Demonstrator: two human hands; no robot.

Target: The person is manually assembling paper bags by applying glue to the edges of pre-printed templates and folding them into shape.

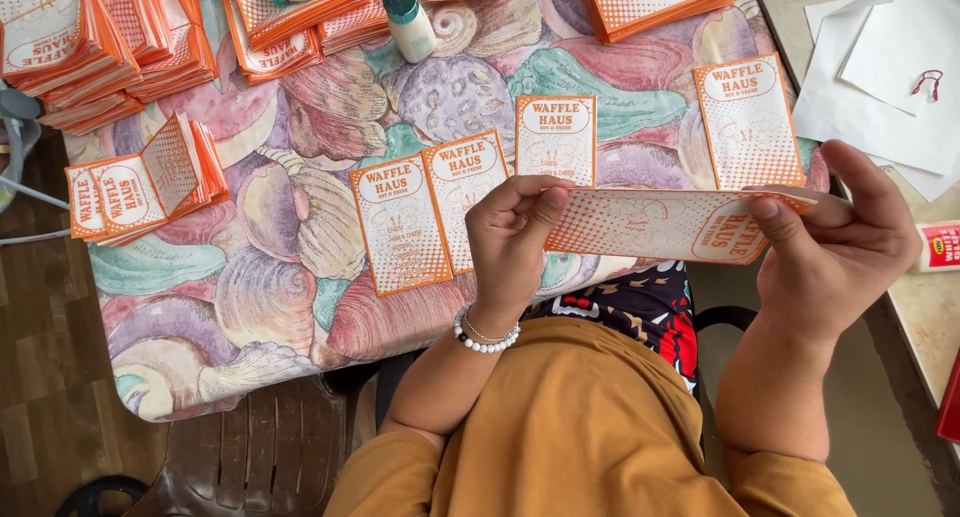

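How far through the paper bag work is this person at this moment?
Done, it seems: four orange-and-white bags lie side by side on the shell-print tablecloth. In hand: left hand and right hand hold one bag flat between them. Left, apparently: bag stacks along the far edge, purpose unclear.

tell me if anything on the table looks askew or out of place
Mostly tidy. The four flat orange-and-white paper bags are not squared up: the left two tilt and overlap at their edges. The fanned stack at the table's left edge is splayed open. Both hands hold one paper bag sideways, left hand, right hand.
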